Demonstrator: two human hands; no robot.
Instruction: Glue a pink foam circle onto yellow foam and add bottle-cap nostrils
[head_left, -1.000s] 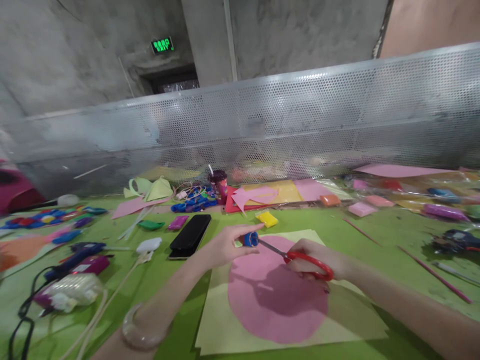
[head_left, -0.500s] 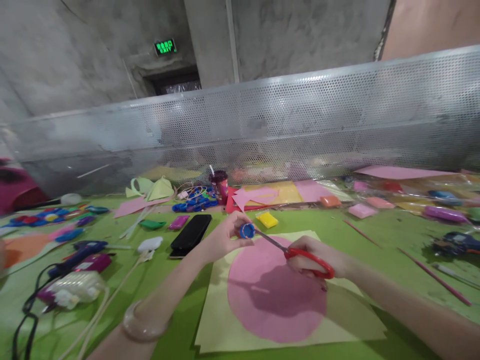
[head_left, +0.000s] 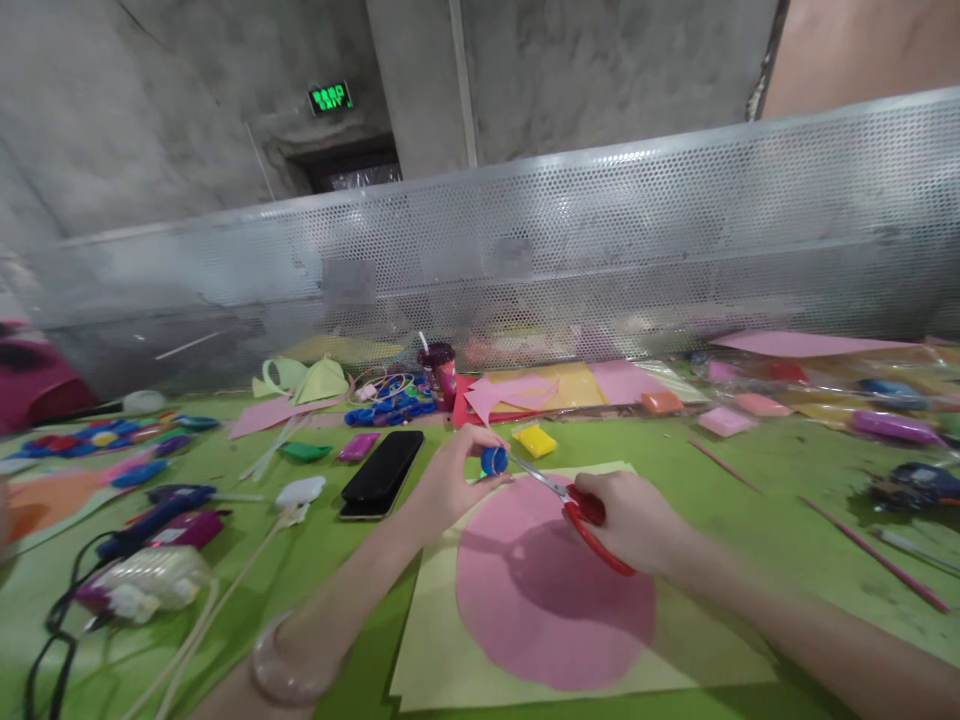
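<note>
Over the far edge of the pink circle (head_left: pixel 555 610), the blue piece (head_left: pixel 494 460) is being pinched between the thumb and fingertips of the left hand (head_left: pixel 450 475), which is holding it up clear of the paper. The scissors (head_left: pixel 559 493) are pointing at it from above the circle's far right part, their tips touching the piece or just beside it; whether the blades are parted is too small to tell. The right hand (head_left: pixel 634 520) is gripping the red handles, fingers closed around them. By the look of it, trimming the small piece is the step in hand. The next move is calling for a steady pinch and for the blades to meet the piece's edge clear of the fingertips. Under the circle a pale sheet (head_left: pixel 435 650) is lying on the green table (head_left: pixel 750 470). Left of the circle a phone (head_left: pixel 380 472) is lying flat. Just beyond the circle's far edge a yellow block (head_left: pixel 533 440) is sitting.
</note>
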